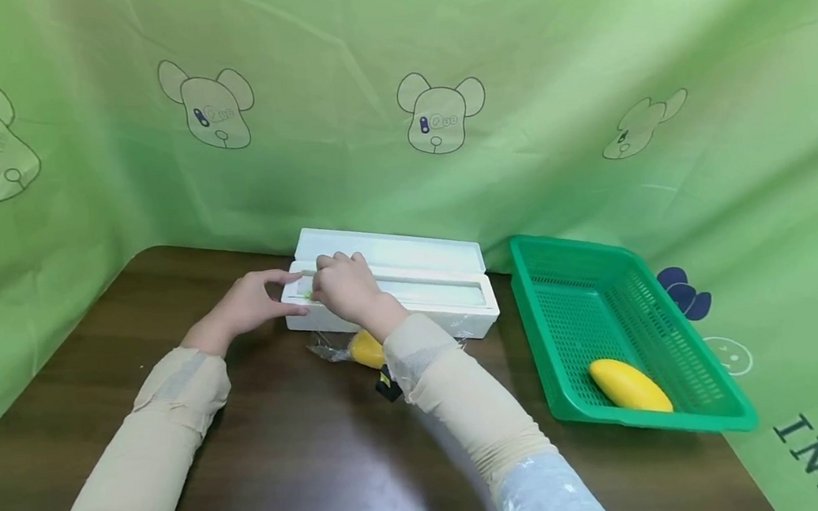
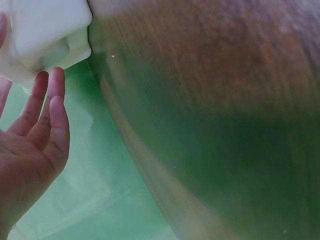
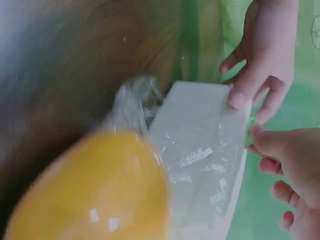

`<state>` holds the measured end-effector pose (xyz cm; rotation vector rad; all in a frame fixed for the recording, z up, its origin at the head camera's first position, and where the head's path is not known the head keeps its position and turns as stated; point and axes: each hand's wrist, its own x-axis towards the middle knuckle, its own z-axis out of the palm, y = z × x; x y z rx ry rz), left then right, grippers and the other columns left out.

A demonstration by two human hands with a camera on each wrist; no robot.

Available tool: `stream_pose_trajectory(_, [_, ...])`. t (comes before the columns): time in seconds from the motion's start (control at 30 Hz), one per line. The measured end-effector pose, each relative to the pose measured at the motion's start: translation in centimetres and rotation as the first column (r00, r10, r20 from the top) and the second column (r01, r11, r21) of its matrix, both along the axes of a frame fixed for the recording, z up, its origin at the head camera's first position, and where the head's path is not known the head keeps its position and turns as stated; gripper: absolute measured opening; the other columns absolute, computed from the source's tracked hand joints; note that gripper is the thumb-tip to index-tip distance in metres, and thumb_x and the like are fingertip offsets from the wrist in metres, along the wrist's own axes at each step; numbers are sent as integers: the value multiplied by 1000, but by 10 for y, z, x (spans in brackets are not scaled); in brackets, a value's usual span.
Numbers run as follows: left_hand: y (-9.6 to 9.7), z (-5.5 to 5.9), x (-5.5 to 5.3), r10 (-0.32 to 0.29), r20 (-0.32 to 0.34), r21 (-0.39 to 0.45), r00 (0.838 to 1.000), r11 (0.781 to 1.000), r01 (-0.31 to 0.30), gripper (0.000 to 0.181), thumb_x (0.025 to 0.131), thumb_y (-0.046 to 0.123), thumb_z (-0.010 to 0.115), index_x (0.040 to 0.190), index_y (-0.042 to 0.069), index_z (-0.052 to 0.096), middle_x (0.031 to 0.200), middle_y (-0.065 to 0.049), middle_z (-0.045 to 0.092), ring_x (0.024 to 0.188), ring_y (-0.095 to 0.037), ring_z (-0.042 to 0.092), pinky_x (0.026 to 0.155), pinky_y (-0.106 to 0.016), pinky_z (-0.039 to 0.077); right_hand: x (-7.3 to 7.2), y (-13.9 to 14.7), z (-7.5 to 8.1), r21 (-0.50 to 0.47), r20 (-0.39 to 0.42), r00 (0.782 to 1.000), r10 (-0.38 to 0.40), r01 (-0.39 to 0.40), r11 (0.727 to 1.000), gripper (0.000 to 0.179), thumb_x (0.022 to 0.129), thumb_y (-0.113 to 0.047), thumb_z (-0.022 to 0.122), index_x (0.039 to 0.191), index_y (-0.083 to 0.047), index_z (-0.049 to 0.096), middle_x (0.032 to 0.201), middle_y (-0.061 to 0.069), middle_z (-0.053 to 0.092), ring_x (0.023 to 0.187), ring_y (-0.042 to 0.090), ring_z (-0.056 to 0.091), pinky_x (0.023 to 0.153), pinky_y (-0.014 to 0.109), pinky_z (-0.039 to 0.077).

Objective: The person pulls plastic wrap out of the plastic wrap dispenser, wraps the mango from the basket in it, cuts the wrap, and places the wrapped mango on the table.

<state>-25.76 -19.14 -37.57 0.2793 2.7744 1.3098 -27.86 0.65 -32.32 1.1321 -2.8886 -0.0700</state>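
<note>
A long white box [image 1: 456,315] lies across the far part of the table, its lid [image 1: 401,248] raised at the back. At the box's left end, my left hand [image 1: 244,303] holds the end between thumb and fingers. My right hand [image 1: 347,287] is over the left part of the box and pinches a small bright green piece [image 3: 251,131] at its edge. Clear plastic film [image 3: 200,160] hangs down the box's front. Below it lies a yellow mango-shaped fruit [image 1: 366,349] with film around it, partly hidden by my right arm in the head view.
To the right stands a green plastic basket [image 1: 569,403] holding another yellow mango-shaped fruit [image 1: 630,386]. A small black object with a yellow mark [image 1: 388,385] lies beside my right sleeve. Green printed cloth [image 1: 336,134] hangs behind the brown table [image 1: 289,470].
</note>
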Motion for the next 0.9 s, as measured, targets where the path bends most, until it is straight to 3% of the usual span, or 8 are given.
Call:
stream_pose_trajectory(0.27, [-3,7,2,-2,21,-22,1000,1000,3,71,82,26,89,142,0,59,139,-24,59,134,-39,48,112,-57,34,-4,45,12,26,53,998,20,-21,999,21,96,-34,72,105,-17,81,101,-1,63,94,20,55,83,37,41])
stream_pose_trajectory(0.53, [-6,5,2,-3,15,-31,1000,1000,4,73,82,27,88,143,0,58,138,-24,60,136,-39,47,113,-56,33,-7,87,20,46,53,997,60,-62,997,16,94,-28,75,100,-16,83,96,1,63,89,22,53,76,36,41])
stream_pose_trajectory(0.9, [-3,2,2,13,-3,-32,1000,999,-13,71,83,26,88,142,1,59,131,-21,64,129,-36,53,109,-54,39,-13,115,17,73,34,994,108,-111,991,14,93,-27,75,97,-18,84,91,0,62,83,21,48,70,35,36])
